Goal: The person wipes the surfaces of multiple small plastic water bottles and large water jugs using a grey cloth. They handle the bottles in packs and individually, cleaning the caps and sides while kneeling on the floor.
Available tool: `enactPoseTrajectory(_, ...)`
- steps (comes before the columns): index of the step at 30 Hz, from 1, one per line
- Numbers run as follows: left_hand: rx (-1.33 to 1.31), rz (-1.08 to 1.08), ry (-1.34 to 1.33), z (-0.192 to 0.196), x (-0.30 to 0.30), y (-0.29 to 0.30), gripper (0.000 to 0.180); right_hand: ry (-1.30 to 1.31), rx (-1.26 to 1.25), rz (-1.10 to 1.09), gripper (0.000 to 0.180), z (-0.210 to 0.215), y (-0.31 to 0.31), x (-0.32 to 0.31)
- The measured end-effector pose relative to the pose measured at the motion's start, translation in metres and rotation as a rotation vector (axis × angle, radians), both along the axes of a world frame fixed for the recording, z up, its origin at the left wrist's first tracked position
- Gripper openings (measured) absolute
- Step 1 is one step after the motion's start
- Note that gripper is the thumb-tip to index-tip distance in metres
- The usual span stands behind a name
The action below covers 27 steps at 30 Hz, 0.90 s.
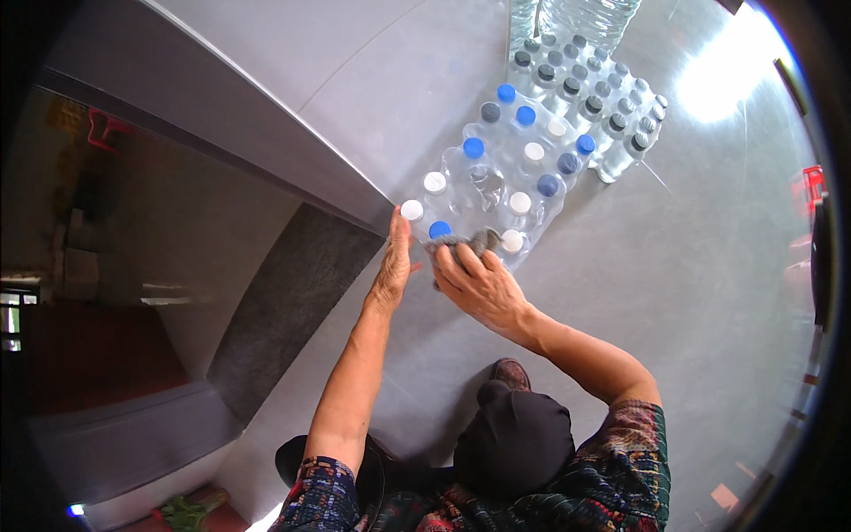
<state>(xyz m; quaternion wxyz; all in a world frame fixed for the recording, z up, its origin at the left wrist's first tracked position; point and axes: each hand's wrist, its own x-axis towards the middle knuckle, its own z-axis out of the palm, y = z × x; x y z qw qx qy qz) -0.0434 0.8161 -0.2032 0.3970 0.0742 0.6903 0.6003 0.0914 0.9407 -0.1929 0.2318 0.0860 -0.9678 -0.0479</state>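
Gripping crumpled gray cloth point(483, 240), right hand point(483, 289) at clear bottles point(503, 168)

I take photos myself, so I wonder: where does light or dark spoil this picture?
All in the head view: harsh glare whitens the grey floor at upper right; small glints cross the clear bottle pack; the far left lies dim; corners fall to black.
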Motion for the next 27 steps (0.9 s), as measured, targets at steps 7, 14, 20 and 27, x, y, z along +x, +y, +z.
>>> enactPoseTrajectory(7, 0.007, -0.029, 0.115, -0.011, 0.003, 0.006, 0.105, -0.302, -0.169, 0.167, 0.027, 0.029, 0.035, 0.075)
enactPoseTrajectory(14, 0.054, 0.166, 0.189, -0.018, 0.016, 0.03, 0.106, 0.053, -0.571, -0.113, 0.025, 0.066, 0.06, -0.028)
enactPoseTrajectory(20, 0.136, 0.14, 0.22, -0.027, 0.015, 0.041, 0.102, -0.319, -0.233, 0.008, 0.024, 0.008, 0.052, -0.139)
enactPoseTrajectory(27, 0.001, 0.082, 0.25, -0.029, 0.011, 0.033, 0.114, -0.06, -0.199, -0.339, 0.032, -0.003, 0.159, -0.156)
